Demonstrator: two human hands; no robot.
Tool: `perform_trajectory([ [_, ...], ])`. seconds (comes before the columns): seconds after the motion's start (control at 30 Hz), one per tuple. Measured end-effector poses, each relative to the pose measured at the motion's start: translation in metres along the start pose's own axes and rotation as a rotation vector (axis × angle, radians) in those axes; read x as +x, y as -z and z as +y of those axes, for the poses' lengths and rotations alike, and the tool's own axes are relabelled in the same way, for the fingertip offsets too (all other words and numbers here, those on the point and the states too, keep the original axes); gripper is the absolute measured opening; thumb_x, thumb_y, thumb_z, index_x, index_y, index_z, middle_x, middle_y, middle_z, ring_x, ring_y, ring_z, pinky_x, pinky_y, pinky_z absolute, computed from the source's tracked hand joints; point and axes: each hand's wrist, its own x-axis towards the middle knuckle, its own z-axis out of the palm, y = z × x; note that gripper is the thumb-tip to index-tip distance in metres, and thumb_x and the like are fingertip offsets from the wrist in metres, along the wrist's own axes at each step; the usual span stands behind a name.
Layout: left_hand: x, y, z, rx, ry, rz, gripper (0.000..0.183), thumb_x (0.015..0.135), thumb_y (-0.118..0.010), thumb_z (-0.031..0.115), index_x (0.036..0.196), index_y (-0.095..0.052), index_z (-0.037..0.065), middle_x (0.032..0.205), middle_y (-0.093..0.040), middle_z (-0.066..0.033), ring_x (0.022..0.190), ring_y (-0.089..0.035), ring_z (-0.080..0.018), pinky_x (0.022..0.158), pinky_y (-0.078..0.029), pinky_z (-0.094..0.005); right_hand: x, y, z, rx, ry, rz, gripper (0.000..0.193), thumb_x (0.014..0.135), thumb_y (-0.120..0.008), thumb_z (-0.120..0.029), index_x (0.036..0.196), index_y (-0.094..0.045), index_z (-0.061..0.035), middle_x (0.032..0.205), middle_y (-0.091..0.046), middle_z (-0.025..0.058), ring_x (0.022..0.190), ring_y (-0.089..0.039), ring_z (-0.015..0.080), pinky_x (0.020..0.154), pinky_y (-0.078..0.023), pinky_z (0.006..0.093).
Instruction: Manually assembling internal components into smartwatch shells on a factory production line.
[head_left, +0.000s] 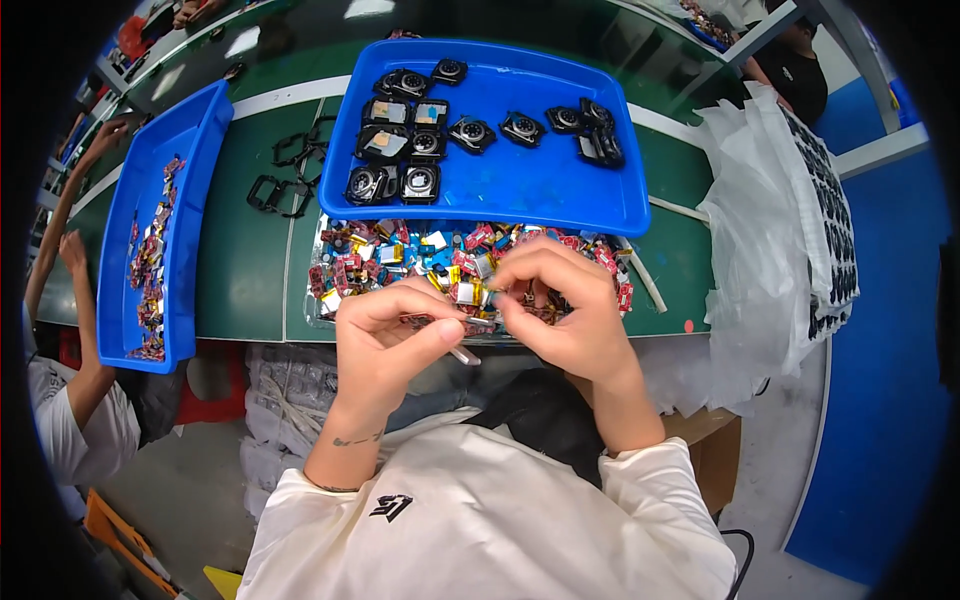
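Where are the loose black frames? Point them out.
In the head view the black frames lie on the green table, in the gap between the left blue tray and the big blue tray, left of both hands.

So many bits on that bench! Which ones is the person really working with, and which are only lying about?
In use:
- left hand and right hand, pinching a small part together
- heap of small colourful parts under the hands

Lying about:
- blue tray with dark round pieces
- second blue tray at left
- black frames
- clear plastic bags at right
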Motion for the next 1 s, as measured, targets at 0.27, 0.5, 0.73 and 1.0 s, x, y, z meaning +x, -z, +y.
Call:
perform_trajectory([
  [0.27,0.001,0.007,0.008,-0.073,0.0,0.005,0.007,0.074,-0.067,-0.005,0.081,-0.065,-0.005,0.078,-0.063,-0.0105,0.069,-0.057,-0.0139,0.063,-0.047,-0.0244,0.072,0.031,0.014,-0.707,0.209,-0.164,0.031,0.078,-0.056,-0.001,0.109,-0.057,-0.0036,0.091,-0.063,0.0119,0.082,-0.057,0.029,0.074,-0.046,0.0363],
  [0.5,-0.004,0.009,0.01,-0.064,0.005,-0.073,0.007,0.074,-0.068,-0.006,0.081,-0.065,-0.004,0.078,-0.064,-0.0099,0.07,-0.057,-0.0125,0.062,-0.046,-0.0237,0.128,0.057,0.072,-0.796,-0.054,-0.248,0.05,0.071,-0.067,-0.009,0.118,-0.052,-0.0058,0.089,-0.064,0.0146,0.081,-0.062,0.0263,0.075,-0.049,0.0344],
  [0.73,0.011,-0.001,0.018,0.071,-0.089,-0.04,0.007,0.072,-0.069,-0.005,0.078,-0.067,-0.002,0.081,-0.064,-0.0099,0.077,-0.058,-0.0148,0.07,-0.045,-0.0258,0.1,0.065,0.046,0.101,-0.37,-0.033,0.034,0.075,-0.057,0.0,0.11,-0.059,0.0001,0.083,-0.062,0.0028,0.075,-0.059,0.0084,0.065,-0.048,0.0227],
  [1.0,0.031,-0.022,-0.001,0.228,-0.206,0.204,0.008,0.076,-0.068,-0.002,0.084,-0.068,-0.003,0.111,-0.06,-0.0168,0.093,-0.058,-0.0143,0.076,-0.046,-0.0242,0.04,0.007,-0.01,0.336,-0.335,0.274,0.01,0.078,-0.063,0.003,0.088,-0.06,0.0031,0.082,-0.065,0.0071,0.064,-0.06,0.0078,0.053,-0.05,0.0192],
])
